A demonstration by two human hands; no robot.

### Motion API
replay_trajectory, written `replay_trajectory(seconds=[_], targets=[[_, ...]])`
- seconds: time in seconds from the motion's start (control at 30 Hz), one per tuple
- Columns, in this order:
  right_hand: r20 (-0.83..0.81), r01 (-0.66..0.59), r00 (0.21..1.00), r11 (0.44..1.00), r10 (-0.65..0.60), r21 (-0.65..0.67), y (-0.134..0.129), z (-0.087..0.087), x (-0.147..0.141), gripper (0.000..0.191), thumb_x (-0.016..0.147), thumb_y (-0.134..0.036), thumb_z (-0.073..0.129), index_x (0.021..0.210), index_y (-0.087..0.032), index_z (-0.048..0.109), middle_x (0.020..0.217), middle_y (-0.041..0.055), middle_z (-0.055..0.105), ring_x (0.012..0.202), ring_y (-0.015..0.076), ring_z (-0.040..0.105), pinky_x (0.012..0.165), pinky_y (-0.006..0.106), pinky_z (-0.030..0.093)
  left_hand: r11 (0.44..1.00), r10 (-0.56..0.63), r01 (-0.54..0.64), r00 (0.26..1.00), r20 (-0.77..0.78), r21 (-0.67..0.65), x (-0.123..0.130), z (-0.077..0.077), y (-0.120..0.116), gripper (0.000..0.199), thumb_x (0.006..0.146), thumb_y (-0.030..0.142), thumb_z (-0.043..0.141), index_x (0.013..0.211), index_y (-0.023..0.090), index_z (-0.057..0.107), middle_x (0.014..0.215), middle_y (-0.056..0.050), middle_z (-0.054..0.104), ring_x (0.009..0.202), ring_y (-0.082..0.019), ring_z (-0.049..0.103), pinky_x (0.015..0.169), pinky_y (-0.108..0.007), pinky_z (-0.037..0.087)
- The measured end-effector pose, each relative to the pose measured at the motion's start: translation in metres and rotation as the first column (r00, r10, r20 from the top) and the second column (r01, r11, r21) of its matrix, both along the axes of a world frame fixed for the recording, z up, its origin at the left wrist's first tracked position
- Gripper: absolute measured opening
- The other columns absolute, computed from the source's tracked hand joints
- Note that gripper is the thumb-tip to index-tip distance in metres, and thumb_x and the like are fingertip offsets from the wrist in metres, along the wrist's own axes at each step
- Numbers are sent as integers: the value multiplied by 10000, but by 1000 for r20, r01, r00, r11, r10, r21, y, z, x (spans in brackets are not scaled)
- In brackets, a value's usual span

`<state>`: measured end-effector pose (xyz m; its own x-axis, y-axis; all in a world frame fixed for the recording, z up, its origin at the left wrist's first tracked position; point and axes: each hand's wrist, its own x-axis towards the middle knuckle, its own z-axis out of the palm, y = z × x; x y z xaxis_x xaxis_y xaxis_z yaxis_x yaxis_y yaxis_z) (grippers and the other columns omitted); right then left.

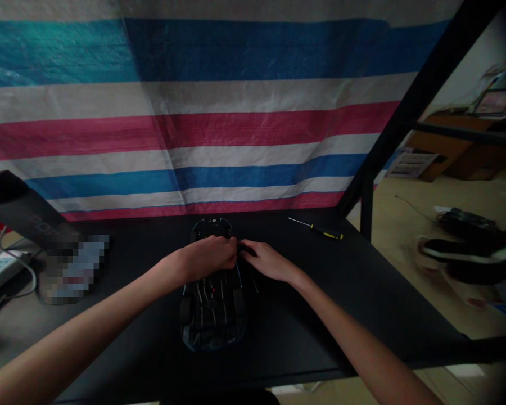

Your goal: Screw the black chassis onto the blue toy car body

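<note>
A dark toy car (213,315) lies upside down on the black table (303,337), its wheels and underside facing up. My left hand (213,254) reaches across the front part of the car, fingers curled closed at its right edge. Close beside it, my right hand (267,259) is bent toward the same edge, with thumb and fingers drawn together. What either hand pinches is dark and hidden between the fingers. A screwdriver (326,232) with a black and yellow handle rests to the right, its shaft pointing left.
At the left stand a grey device or stand (29,211) and a white power strip (4,270) with cables; a pixelated patch hides something beside them. A striped plastic sheet (236,129) hangs behind the table. A black frame post (421,95) rises at the right.
</note>
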<state>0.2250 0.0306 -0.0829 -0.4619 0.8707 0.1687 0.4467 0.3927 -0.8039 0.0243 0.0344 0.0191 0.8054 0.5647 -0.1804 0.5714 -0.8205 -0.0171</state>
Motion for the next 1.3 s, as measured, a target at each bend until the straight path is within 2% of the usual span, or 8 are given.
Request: replay_trajectory(seconds=[0.27, 0.4, 0.57, 0.77, 0.93, 1.07, 1.17, 1.3], targets=[[9, 8, 1000, 1000, -8, 8, -1, 2, -1, 304, 1020, -260, 508, 1260, -234, 692, 1278, 79, 741, 1155, 256, 701, 1020, 392, 507, 998, -62, 61, 995, 81, 7, -8, -11, 3, 110, 996, 116, 513, 925, 146, 591, 882, -100, 714, 764, -233, 738, 605, -295, 436], [22, 12, 1000, 1000, -12, 4, -1, 3, -1, 315, 1010, -243, 510, 1266, -239, 693, 1277, 76, 742, 1179, 249, 696, 1028, 382, 508, 985, 74, -35, 970, 230, -167, -16, -10, 3, 112, 1031, 236, 502, 991, 158, 572, 872, -63, 700, 747, -197, 713, 639, -279, 445], [47, 69, 996, 998, -69, 1, -1, 7, 3, 329, 1017, -256, 493, 1280, -240, 690, 1248, 76, 752, 1191, 259, 691, 1039, 392, 495, 935, 237, -86, 871, 430, -343, -29, -13, -2, 154, 1018, 284, 503, 1058, 180, 610, 759, 18, 609, 646, -135, 569, 618, -252, 418], [59, 101, 993, 995, -101, 1, -2, 10, 6, 321, 1020, -269, 483, 1260, -234, 692, 1171, 71, 766, 1100, 238, 713, 984, 358, 495, 914, 306, -116, 827, 472, -389, -33, -18, -7, 240, 987, 276, 533, 1176, 184, 648, 781, 15, 613, 658, -128, 551, 628, -253, 416], [73, 127, 989, 992, -127, 11, 1, 10, 11, 294, 997, -297, 514, 1226, -218, 681, 951, 30, 748, 845, 193, 700, 804, 305, 491, 914, 320, -112, 790, 524, -390, -39, -15, -2, 263, 979, 287, 544, 1200, 197, 654, 912, -19, 657, 746, -145, 598, 682, -265, 466], [79, 153, 985, 988, -154, 27, 3, 13, 17, 243, 981, -314, 538, 1159, -225, 677, 834, -14, 672, 752, 161, 635, 714, 273, 434, 923, 366, -171, 672, 643, -345, -61, -21, 16, 252, 986, 326, 550, 1188, 210, 648, 997, -39, 661, 835, -172, 619, 753, -299, 506], [97, 133, 986, 991, -135, 26, 1, 16, 18, 200, 969, -300, 556, 1124, -243, 670, 807, -34, 646, 724, 144, 607, 690, 257, 412, 915, 402, -264, 531, 746, -305, -78, -38, 30, 302, 959, 376, 613, 1216, 216, 614, 1244, -87, 635, 1125, -245, 613, 997, -411, 494], [149, 174, 973, 984, -178, 42, -7, 22, 14, 182, 966, -233, 522, 1119, -252, 619, 852, -23, 651, 689, 138, 583, 681, 264, 402, 797, 604, -195, 280, 746, -572, -86, -66, 34, 579, 921, 459, 669, 1415, 253, 449, 1510, -117, 511, 1395, -294, 512, 1149, -469, 436]])
